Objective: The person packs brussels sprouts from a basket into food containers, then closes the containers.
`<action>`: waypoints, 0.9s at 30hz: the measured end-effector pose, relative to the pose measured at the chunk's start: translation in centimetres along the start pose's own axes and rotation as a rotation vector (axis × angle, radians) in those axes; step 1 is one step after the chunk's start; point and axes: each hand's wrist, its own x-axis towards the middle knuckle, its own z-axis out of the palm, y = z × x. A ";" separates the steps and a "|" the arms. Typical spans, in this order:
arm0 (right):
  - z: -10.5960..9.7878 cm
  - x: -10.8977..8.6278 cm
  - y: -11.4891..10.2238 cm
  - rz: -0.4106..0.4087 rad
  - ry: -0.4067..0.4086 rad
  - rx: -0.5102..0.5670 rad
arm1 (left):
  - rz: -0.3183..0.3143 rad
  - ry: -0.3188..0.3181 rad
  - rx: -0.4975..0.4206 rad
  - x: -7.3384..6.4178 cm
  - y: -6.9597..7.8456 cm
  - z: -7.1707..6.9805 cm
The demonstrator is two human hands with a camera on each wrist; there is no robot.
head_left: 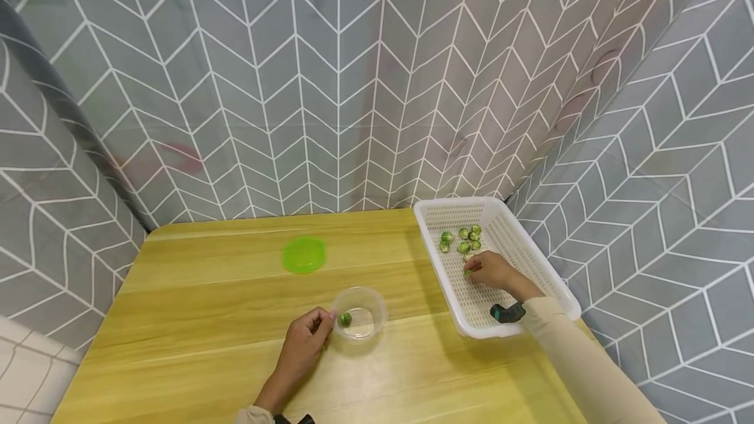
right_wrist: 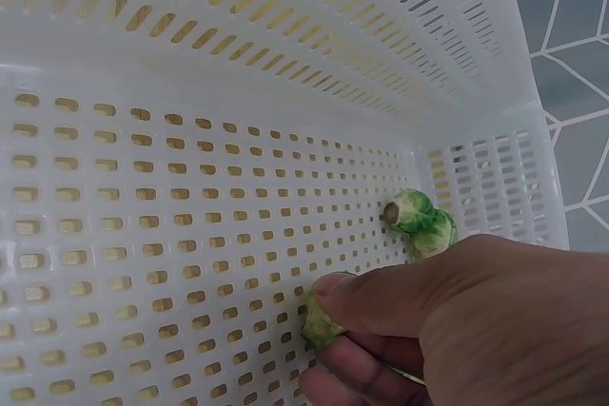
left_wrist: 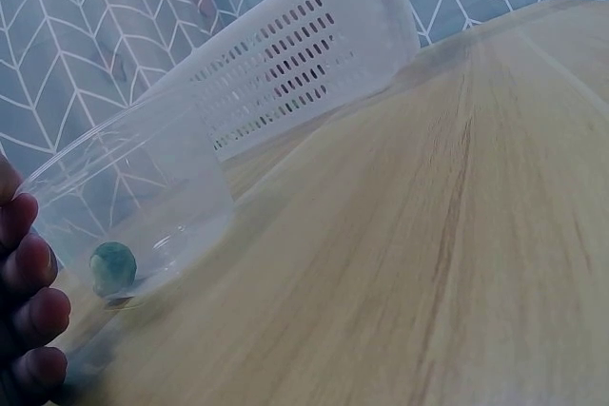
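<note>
My right hand (head_left: 493,271) reaches into a white plastic basket (head_left: 438,280) and pinches a Brussels sprout (right_wrist: 322,321) between thumb and fingers, low over the slotted floor. Several more Brussels sprouts (head_left: 464,248) lie beyond it in the basket; two of these sprouts (right_wrist: 419,220) show close to the hand in the right wrist view. At the middle of the table, my left hand (head_left: 306,340) holds a clear round plastic tub (head_left: 377,327) by its left rim. One Brussels sprout (head_left: 345,319) sits inside the tub, against the left side.
A green round lid (head_left: 304,254) lies on the wooden table (head_left: 206,319), behind the tub. The basket stands at the table's right side, its long wall between tub and sprouts. Grey patterned curtains (head_left: 330,84) enclose the back and sides.
</note>
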 end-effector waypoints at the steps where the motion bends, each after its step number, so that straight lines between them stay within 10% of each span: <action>1: 0.0 0.0 0.0 -0.001 0.000 -0.002 | 0.006 -0.007 0.000 0.0 -0.1 -0.1; 27: -0.6 0.1 0.0 -0.033 0.128 0.008 | -0.006 -0.020 -0.002 -0.1 0.0 -0.2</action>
